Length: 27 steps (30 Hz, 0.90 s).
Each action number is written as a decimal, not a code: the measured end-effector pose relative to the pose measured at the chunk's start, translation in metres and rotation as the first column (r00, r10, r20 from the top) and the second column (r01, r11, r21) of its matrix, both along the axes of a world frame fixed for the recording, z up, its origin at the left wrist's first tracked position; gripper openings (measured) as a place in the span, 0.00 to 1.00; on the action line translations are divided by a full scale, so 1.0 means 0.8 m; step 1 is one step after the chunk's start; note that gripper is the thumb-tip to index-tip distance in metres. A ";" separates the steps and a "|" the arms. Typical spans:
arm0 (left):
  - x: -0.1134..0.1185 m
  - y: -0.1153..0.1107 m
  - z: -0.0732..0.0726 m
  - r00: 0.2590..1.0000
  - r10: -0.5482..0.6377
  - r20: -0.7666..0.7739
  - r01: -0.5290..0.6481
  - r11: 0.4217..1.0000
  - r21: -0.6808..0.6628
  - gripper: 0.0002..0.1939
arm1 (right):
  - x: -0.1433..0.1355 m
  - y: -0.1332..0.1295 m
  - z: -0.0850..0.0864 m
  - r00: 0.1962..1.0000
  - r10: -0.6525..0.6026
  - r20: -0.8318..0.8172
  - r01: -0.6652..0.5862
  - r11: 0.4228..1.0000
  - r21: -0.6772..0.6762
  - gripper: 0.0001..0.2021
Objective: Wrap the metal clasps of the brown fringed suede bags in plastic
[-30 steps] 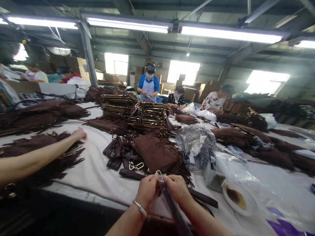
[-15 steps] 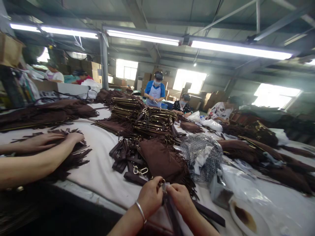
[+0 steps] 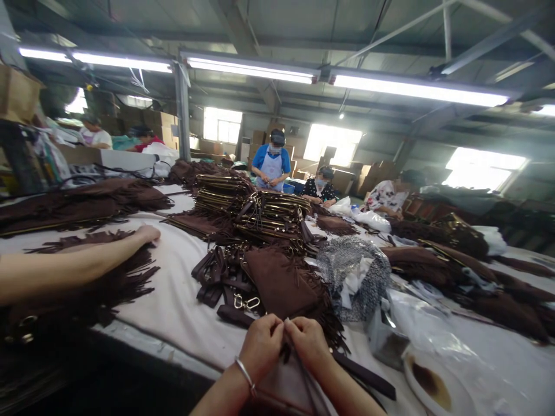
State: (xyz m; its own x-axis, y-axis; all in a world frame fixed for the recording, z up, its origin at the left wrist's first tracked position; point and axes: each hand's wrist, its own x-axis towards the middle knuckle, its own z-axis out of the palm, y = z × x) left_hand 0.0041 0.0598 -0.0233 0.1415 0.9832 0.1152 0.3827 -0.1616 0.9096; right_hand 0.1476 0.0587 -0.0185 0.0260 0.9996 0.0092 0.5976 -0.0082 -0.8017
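L hand (image 3: 262,342) & R hand (image 3: 309,341) pinched tog. on end of dark strap (image 3: 309,384) hanging btwn wrists, prob. mid-job, fingers hide if it's done; other straps (image 3: 212,274) by brown bag (image 3: 281,280) look left over.

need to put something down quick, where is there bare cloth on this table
Bare white cloth shows between the fringed brown piece on the left and the strap pile; a co-worker's hand is at its left border. Crowded: the middle, with stacked bags beyond the strap pile, and the right, with a speckled bundle and clear plastic.
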 end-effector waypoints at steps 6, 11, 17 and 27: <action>-0.004 0.008 -0.010 0.992 0.103 -0.076 -0.100 0.994 0.044 0.12 | 0.004 -0.042 0.005 0.971 0.082 0.226 -0.081 0.997 -0.013 0.12; -0.001 0.009 -0.013 0.973 0.186 -0.136 -0.170 0.978 0.119 0.11 | 0.001 -0.050 0.001 0.948 0.074 0.308 -0.046 0.994 -0.097 0.08; -0.009 0.014 -0.012 0.955 0.260 -0.142 -0.237 0.958 0.160 0.11 | 0.003 -0.047 0.001 0.976 0.076 0.207 -0.049 0.990 -0.130 0.08; -0.012 -0.028 -0.022 0.917 0.299 0.263 -0.144 0.865 -0.480 0.10 | -0.007 -0.037 -0.011 0.939 -0.057 -0.339 -0.054 0.949 -0.309 0.05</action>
